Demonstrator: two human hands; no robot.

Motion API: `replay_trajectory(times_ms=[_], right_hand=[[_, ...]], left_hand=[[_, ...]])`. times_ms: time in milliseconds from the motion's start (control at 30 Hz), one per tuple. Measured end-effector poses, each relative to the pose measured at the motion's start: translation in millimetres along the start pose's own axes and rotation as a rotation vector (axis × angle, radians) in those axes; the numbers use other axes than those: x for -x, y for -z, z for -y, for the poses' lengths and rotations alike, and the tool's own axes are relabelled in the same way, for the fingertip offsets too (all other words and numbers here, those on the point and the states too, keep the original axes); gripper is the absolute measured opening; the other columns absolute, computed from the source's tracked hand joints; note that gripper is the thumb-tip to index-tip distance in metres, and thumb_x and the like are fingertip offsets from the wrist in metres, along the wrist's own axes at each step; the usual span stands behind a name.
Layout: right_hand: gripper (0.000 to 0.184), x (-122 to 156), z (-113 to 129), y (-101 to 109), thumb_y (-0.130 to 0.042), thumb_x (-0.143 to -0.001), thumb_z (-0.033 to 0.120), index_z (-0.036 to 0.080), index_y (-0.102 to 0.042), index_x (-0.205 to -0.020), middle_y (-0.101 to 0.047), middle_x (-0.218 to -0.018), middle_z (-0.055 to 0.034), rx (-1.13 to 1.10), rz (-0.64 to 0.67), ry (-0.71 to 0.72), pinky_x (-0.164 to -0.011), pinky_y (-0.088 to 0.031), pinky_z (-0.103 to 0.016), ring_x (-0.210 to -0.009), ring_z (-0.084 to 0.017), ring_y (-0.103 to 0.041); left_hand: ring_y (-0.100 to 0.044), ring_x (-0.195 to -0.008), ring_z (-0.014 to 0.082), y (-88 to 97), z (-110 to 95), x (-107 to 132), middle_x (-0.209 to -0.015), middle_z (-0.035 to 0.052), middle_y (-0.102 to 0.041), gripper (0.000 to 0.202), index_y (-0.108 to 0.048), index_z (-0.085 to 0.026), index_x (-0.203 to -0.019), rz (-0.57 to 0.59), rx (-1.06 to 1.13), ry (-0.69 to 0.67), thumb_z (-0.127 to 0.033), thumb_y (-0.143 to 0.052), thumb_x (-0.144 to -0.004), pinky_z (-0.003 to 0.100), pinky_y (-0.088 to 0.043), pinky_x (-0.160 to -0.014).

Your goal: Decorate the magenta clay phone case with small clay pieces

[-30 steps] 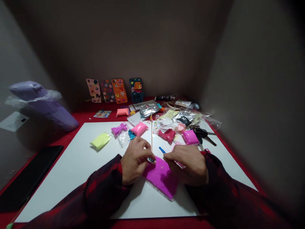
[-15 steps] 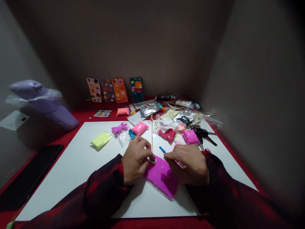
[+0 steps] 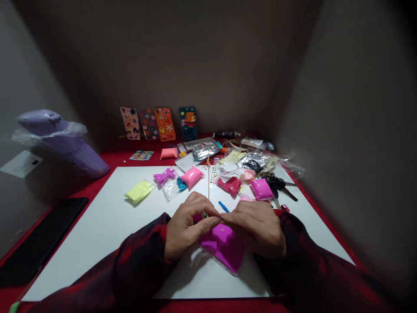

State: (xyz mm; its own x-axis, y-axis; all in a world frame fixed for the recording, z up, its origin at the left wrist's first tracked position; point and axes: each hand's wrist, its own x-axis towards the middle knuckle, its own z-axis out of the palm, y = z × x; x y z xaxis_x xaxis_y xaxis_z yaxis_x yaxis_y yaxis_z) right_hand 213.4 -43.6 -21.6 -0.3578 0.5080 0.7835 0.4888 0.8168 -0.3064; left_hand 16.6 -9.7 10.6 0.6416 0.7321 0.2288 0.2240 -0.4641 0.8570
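Note:
A phone case covered in magenta clay [image 3: 224,250] lies tilted on the white board, below both hands. My left hand [image 3: 189,224] is over its upper left part, thumb and forefinger pinched at the fingertips of my right hand; whatever sits between them is too small to name. Beside the left fingers shows a small dark and white decoration [image 3: 205,214] at the case's upper edge. From my right hand [image 3: 256,226], closed above the case's right side, sticks out a slim blue stick-shaped tool [image 3: 223,206]; its lower end is hidden.
Clay packets lie beyond the hands: yellow [image 3: 139,191], pink [image 3: 192,177], red [image 3: 230,185] and magenta [image 3: 262,189]. Keys [image 3: 276,180] are at the right. A thin wooden stick [image 3: 209,180] points away. Several decorated phone cases [image 3: 165,124] lean on the back wall.
My left hand has moved from the decoration on the case to the right, its thumb and forefinger now meeting my right fingertips. The right hand has barely moved and keeps the blue tool.

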Motion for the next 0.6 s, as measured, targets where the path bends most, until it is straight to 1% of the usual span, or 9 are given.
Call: replay_trajectory(times_ms=[67, 167, 267, 400, 467, 533, 600], right_hand=[[0.026, -1, 1, 0, -0.06, -0.079, 0.006, 0.016, -0.064, -0.103, -0.06, -0.064, -0.0006, 0.005, -0.008, 0.008, -0.051, -0.035, -0.025, -0.057, -0.011, -0.052], [0.024, -3, 2, 1, -0.058, -0.081, 0.006, 0.016, -0.065, -0.101, -0.059, -0.062, -0.0004, 0.021, -0.018, 0.025, -0.05, -0.033, -0.024, -0.055, -0.01, -0.05], [0.02, -4, 3, 0, -0.057, -0.082, 0.007, 0.015, -0.066, -0.099, -0.058, -0.061, -0.0004, 0.03, -0.007, 0.013, -0.05, -0.033, -0.025, -0.054, -0.01, -0.049], [0.018, -3, 3, -3, -0.059, -0.081, 0.008, 0.015, -0.065, -0.096, -0.057, -0.06, 0.0005, 0.034, -0.023, -0.002, -0.05, -0.033, -0.024, -0.054, -0.01, -0.049], [0.016, -3, 4, -5, -0.058, -0.082, 0.008, 0.016, -0.065, -0.094, -0.057, -0.059, 0.0009, 0.036, -0.037, -0.009, -0.05, -0.033, -0.024, -0.053, -0.009, -0.049], [0.015, -4, 6, -5, -0.056, -0.082, 0.008, 0.015, -0.065, -0.093, -0.056, -0.058, 0.0013, 0.026, -0.035, -0.019, -0.049, -0.031, -0.024, -0.052, -0.009, -0.048], [0.015, -5, 8, -5, -0.055, -0.082, 0.007, 0.015, -0.064, -0.09, -0.054, -0.056, 0.0014, 0.014, -0.016, -0.026, -0.049, -0.029, -0.025, -0.051, -0.009, -0.046]], left_hand=[[-0.051, -0.08, 0.0169, -1.6, 0, 0, -0.075, 0.0029, -0.061, 0.015, -0.068, -0.017, -0.079, -0.019, 0.05, 0.021, -0.025, -0.057, -0.085, 0.031, -0.038, -0.076], [-0.051, -0.076, 0.0157, -3.5, -1, -1, -0.07, 0.0023, -0.06, 0.019, -0.066, -0.015, -0.07, -0.04, 0.092, 0.061, -0.025, -0.059, -0.084, 0.03, -0.038, -0.074], [-0.051, -0.076, 0.0153, -4.7, -2, -1, -0.07, 0.0024, -0.06, 0.019, -0.066, -0.015, -0.068, -0.058, 0.092, 0.064, -0.025, -0.06, -0.083, 0.029, -0.038, -0.073], [-0.05, -0.075, 0.0154, -7.1, -3, 1, -0.07, 0.0028, -0.06, 0.018, -0.065, -0.014, -0.07, -0.09, 0.035, -0.009, -0.022, -0.058, -0.084, 0.03, -0.037, -0.073], [-0.049, -0.076, 0.0159, -8.9, -4, 1, -0.069, 0.0031, -0.06, 0.017, -0.063, -0.014, -0.07, -0.128, -0.015, -0.066, -0.018, -0.056, -0.084, 0.031, -0.036, -0.074], [-0.048, -0.076, 0.0164, -10.5, -4, 1, -0.07, 0.0036, -0.059, 0.015, -0.062, -0.014, -0.069, -0.166, -0.057, -0.118, -0.015, -0.055, -0.083, 0.032, -0.035, -0.074], [-0.048, -0.076, 0.0167, -11.2, -6, 1, -0.069, 0.0037, -0.058, 0.015, -0.061, -0.014, -0.069, -0.183, -0.064, -0.138, -0.013, -0.055, -0.082, 0.032, -0.035, -0.073]])
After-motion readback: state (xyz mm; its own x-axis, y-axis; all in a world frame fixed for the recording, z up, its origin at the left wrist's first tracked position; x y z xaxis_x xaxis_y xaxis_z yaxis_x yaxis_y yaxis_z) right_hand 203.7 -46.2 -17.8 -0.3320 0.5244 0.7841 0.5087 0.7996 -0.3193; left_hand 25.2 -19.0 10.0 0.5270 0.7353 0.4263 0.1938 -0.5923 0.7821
